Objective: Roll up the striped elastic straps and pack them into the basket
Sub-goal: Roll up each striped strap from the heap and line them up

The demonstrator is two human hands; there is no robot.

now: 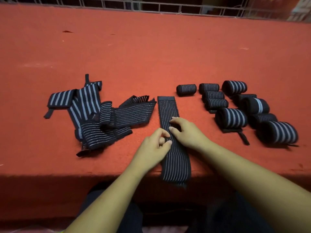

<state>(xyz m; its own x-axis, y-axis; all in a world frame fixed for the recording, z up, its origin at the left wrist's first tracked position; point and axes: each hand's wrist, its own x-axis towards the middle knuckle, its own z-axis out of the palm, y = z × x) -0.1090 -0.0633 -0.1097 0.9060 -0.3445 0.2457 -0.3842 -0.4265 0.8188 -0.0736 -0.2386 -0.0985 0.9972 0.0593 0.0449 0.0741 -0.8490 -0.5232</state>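
A long black strap with white stripes (175,158) lies flat on a red cloth table (151,56).
The left hand (154,147) pinches its edge; the right hand (187,132) grips it with curled fingers. Rolled straps (233,117) lie right of it, loose straps (133,111) left.

Warm, rather dim indoor light falls from above on the red counter (151,56), brightest at its middle and fading toward its left end. Below the counter's near edge everything sinks into deep shadow. Focus is soft throughout; the rolled straps (232,118) at the counter's right end look slightly smeared. Wide-angle distortion bows the counter's far edge.
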